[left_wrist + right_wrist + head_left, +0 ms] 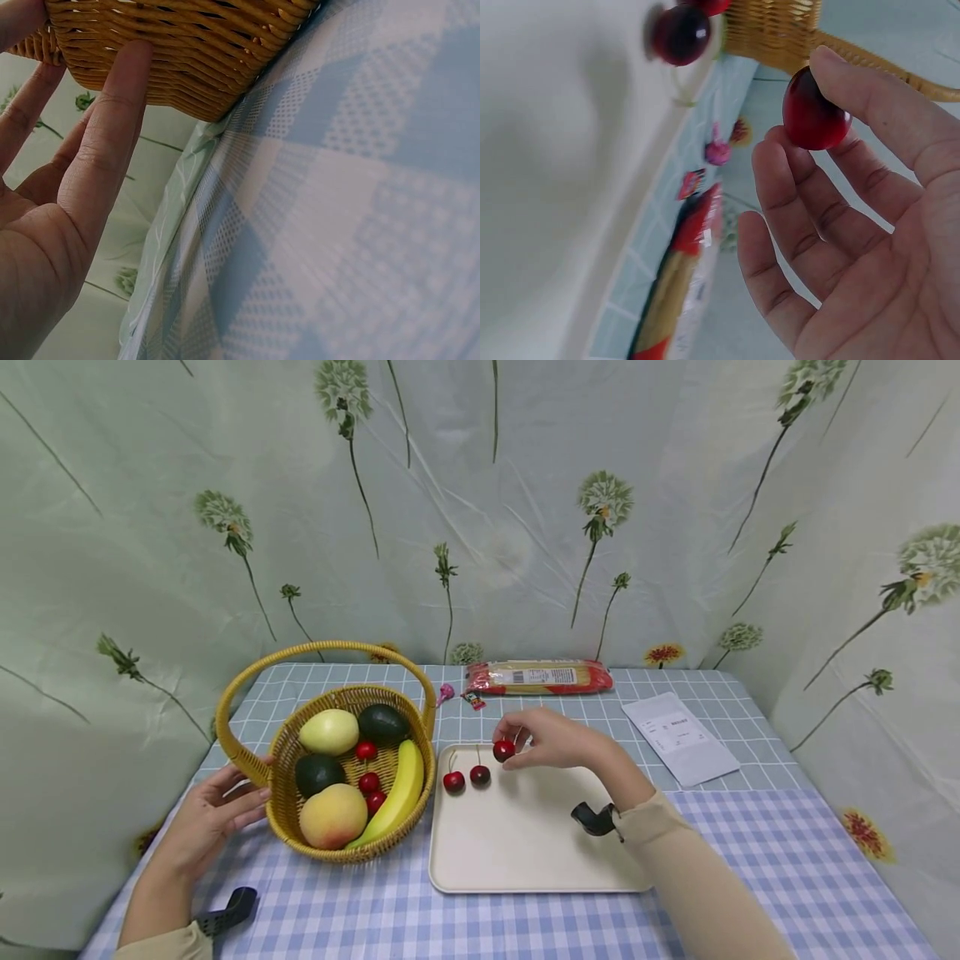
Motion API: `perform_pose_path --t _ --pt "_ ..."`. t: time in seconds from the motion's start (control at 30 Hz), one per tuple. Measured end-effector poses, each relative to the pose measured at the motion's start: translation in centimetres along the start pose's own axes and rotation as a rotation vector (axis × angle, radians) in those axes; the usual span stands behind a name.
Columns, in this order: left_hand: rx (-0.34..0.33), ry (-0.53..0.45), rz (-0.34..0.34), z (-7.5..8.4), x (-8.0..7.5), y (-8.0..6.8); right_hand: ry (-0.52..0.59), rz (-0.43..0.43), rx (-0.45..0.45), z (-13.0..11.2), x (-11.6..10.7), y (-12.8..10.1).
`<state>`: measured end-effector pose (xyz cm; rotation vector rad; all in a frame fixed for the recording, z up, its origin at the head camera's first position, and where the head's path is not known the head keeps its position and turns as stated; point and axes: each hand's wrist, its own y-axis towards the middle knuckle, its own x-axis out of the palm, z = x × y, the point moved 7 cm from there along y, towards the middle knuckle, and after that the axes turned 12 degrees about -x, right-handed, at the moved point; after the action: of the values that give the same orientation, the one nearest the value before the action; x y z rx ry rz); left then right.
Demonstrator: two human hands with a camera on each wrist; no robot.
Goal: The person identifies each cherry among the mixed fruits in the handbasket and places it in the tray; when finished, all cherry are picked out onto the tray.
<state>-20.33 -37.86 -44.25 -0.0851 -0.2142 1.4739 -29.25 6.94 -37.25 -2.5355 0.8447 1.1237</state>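
Your right hand pinches one cherry between thumb and fingertips, just above the far left corner of the cream tray; the wrist view shows the thumb on one side of it and the fingers curled under the other. Count three cherries over the tray in all: the held one, plus two lying on the tray side by side, each with its stem pointing up and away from you toward the far edge. The held cherry is nearly round, so its long axis is hard to call, and its stem cannot be made out in either view. Your left hand lies with fingers straight and relaxed against the outer wall of the basket (the wrist view shows a fingertip touching the weave). In the basket you have three more cherries, two avocados, one banana running lengthwise from the near rim toward the far rim, one peach and one pale green fruit. On the checked desk behind lie one long red packet, its length running left to right, one sheet of paper and two small sweets, too small to read. The right wrist view cuts off one tray cherry at its top edge.
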Motion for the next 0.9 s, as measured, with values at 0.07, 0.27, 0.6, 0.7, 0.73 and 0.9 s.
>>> perform_pose_path --t 0.07,0.27,0.6,0.7,0.73,0.9 --pt "0.001 0.001 0.001 0.0 0.0 0.0 0.004 0.007 0.018 0.8 0.3 -0.2" --pt "0.001 -0.001 -0.002 -0.1 0.0 0.0 0.013 0.010 0.057 3.0 1.3 -0.6" --pt "0.002 0.000 -0.006 -0.2 -0.1 0.0 0.043 0.008 0.105 4.4 2.4 -0.9" --pt "0.001 0.001 -0.005 -0.2 -0.1 0.0 0.044 0.005 0.105 4.5 2.6 -0.9" --pt "0.002 0.003 -0.003 -0.2 -0.1 0.0 0.044 0.005 0.105 4.6 2.7 -0.9" --pt "0.009 -0.002 -0.006 -0.1 0.0 0.1 0.043 0.003 0.113 4.9 3.0 -0.8"
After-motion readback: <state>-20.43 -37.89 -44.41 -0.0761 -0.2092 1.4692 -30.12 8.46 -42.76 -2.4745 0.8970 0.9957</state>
